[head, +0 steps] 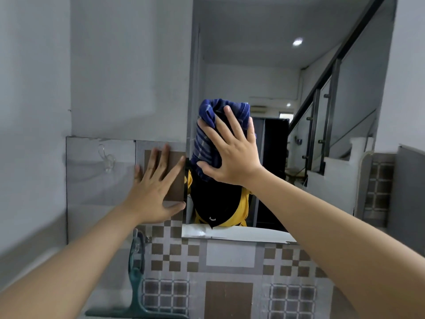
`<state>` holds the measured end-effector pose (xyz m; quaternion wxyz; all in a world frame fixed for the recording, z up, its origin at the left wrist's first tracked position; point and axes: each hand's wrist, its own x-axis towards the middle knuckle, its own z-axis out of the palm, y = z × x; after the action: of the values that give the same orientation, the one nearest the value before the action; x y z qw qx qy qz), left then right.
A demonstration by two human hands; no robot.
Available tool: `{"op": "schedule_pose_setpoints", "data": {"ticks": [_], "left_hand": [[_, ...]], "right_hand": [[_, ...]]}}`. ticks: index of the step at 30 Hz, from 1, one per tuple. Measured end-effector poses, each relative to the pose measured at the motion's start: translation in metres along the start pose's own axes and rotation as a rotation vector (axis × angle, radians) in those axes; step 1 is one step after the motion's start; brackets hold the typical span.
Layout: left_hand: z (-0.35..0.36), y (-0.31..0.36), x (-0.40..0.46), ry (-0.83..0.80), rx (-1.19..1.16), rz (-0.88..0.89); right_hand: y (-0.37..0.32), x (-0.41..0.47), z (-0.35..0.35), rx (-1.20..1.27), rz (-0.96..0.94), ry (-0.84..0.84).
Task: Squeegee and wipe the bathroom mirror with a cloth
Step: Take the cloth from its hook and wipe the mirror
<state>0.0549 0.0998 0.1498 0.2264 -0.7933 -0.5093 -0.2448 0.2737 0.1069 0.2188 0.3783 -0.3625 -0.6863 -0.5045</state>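
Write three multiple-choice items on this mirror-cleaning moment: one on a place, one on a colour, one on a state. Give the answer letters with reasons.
1. Where is the squeegee?
A. In the right hand
B. Hanging on the tiled wall, low left
C. On the stairs

2. What colour is the cloth?
A. Blue with pale stripes
B. Plain white
C. Red

3. What is the left hand doing?
A. Gripping the squeegee
B. Holding a bottle
C. Resting flat and empty on the wall tile

Answers: B, its green handle hangs from a hook below the left hand; A, the stripes show under the right hand on the mirror; C, its fingers are spread with nothing held.
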Motion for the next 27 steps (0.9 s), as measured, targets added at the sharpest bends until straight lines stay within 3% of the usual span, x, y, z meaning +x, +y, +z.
{"op": "schedule_pose_setpoints", "data": {"ticks": [6,14,18,23,27], "left_hand": [[0.004,0.004,0.001,0.022,-0.021,-0.03],[0.007,0.005,-0.001,0.05,-0.013,-0.028],[0.008,0.005,0.0,0.06,-0.021,-0.018],[0.009,0.006,0.001,0.058,-0.05,-0.046],[0.009,0.007,0.0,0.055,-0.06,-0.044]], "right_hand": [[0.039,-0.039,-0.012,-0.044,-0.124,-0.037],[0.116,-0.099,-0.032,-0.118,-0.103,-0.033],[0.151,-0.127,-0.041,-0.143,-0.02,-0.01],[0.17,-0.153,-0.036,-0.05,0.146,0.135],[0.163,-0.167,-0.035,0.054,0.362,0.167]]}}
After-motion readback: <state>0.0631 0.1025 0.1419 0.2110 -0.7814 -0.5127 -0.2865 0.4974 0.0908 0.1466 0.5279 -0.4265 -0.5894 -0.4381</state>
